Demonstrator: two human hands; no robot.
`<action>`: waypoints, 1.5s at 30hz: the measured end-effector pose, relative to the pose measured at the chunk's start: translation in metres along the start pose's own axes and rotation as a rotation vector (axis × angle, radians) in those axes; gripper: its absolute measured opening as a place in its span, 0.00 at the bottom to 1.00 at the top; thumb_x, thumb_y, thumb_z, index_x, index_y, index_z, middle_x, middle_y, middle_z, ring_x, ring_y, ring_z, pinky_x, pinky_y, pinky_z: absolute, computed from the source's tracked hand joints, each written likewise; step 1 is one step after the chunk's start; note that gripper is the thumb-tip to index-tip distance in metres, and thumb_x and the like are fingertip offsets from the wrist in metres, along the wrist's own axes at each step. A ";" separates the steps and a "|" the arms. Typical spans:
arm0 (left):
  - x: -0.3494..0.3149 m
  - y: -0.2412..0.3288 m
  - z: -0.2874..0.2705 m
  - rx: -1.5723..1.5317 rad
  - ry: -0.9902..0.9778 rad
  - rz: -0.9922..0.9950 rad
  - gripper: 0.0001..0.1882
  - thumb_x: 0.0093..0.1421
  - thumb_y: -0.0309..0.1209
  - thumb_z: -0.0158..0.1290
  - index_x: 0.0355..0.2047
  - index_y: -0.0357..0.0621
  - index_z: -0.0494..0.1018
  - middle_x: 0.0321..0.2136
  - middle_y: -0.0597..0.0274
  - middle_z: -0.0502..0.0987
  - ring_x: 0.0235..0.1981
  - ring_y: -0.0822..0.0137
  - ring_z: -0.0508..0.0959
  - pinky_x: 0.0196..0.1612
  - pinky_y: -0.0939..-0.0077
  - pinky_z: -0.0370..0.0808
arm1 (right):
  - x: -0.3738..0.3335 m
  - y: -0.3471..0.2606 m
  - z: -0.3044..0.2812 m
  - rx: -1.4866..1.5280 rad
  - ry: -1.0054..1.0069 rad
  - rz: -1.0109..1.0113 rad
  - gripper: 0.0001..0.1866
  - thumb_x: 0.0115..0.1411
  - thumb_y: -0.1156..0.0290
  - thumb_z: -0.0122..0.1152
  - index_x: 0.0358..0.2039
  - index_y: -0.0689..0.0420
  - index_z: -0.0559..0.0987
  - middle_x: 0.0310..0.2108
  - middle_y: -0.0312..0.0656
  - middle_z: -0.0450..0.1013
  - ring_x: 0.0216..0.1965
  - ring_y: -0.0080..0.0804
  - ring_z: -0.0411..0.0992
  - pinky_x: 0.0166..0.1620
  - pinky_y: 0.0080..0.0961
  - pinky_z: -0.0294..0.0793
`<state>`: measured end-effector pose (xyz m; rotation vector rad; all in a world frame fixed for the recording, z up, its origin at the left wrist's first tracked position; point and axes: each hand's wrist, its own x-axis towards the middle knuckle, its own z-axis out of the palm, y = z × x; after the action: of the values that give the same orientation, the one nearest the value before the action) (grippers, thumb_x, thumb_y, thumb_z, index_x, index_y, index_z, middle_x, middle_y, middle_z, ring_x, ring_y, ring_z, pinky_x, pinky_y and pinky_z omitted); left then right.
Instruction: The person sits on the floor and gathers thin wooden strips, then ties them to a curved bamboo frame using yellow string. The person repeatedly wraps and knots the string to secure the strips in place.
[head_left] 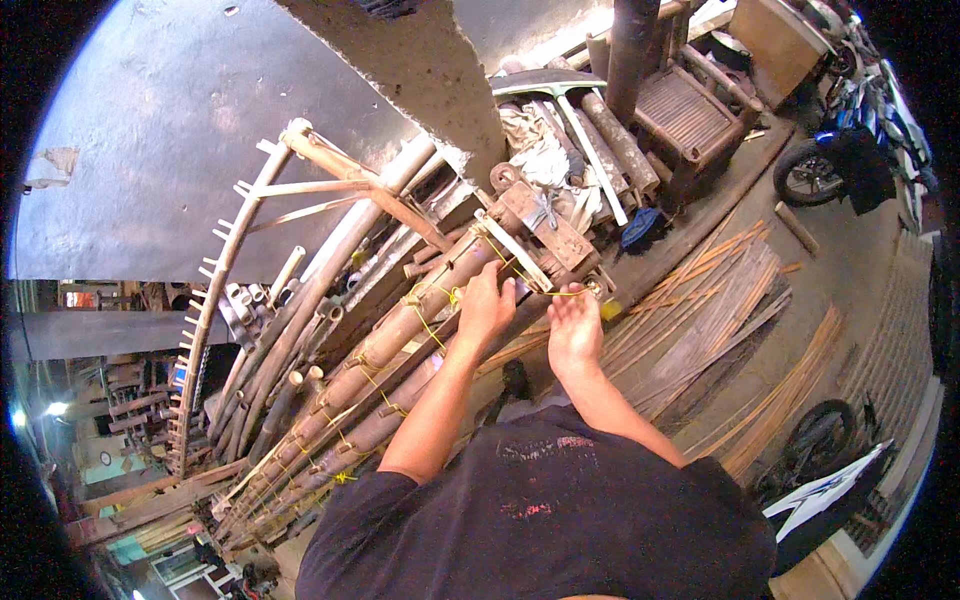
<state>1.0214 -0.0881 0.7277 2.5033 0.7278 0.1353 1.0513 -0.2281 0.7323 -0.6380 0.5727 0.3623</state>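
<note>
A long bundle of bamboo poles (395,335) runs diagonally from the lower left toward the middle, wrapped at intervals with yellow string (430,328). At its upper end my left hand (484,305) is closed on the string, against the bamboo and a pale bamboo strip (512,248). A little to the right, my right hand (575,328) is raised with fingers bent, pinching the string's free length. Between the two hands the string runs short and nearly taut. Just beyond them stands a wooden block (550,228) with a metal piece on top.
A curved bamboo frame with pegs (237,235) leans by the grey wall at left. A concrete pillar (415,75) stands ahead. Split bamboo strips and boards (715,295) lie on the floor at right, near a motorcycle wheel (808,172). A bamboo chair (690,112) is at the back.
</note>
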 end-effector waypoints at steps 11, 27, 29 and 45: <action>0.014 -0.002 0.020 -0.183 0.015 -0.033 0.14 0.65 0.34 0.43 0.34 0.38 0.75 0.29 0.40 0.77 0.35 0.40 0.77 0.42 0.45 0.68 | 0.129 0.049 0.149 -2.448 -1.187 -1.469 0.24 0.60 0.46 0.49 0.46 0.48 0.82 0.44 0.51 0.74 0.48 0.44 0.70 0.57 0.66 0.50; 0.125 -0.025 -0.048 -0.674 0.270 -0.173 0.14 0.66 0.35 0.45 0.37 0.41 0.77 0.25 0.54 0.78 0.27 0.61 0.77 0.35 0.66 0.73 | 0.042 -0.018 -0.031 -1.660 -1.423 -0.675 0.19 0.60 0.61 0.53 0.16 0.59 0.75 0.20 0.52 0.72 0.29 0.52 0.73 0.50 0.43 0.69; 0.148 -0.076 -0.018 -0.159 0.366 -0.008 0.13 0.64 0.36 0.47 0.37 0.41 0.77 0.28 0.48 0.79 0.30 0.53 0.79 0.36 0.63 0.74 | 0.029 -0.017 -0.030 -1.636 -1.406 -0.731 0.17 0.58 0.63 0.54 0.17 0.58 0.75 0.20 0.51 0.73 0.30 0.50 0.73 0.51 0.43 0.69; 0.197 -0.112 -0.012 0.045 0.510 0.114 0.14 0.60 0.36 0.46 0.40 0.42 0.76 0.29 0.44 0.79 0.34 0.43 0.78 0.41 0.49 0.73 | -0.155 0.161 -0.119 -1.730 -1.319 -0.453 0.16 0.62 0.57 0.50 0.34 0.59 0.74 0.25 0.58 0.73 0.30 0.61 0.72 0.36 0.54 0.71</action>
<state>1.1329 0.1011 0.6707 2.5742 0.7843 0.8285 0.8064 -0.2061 0.6742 -1.8491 -1.3685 0.6970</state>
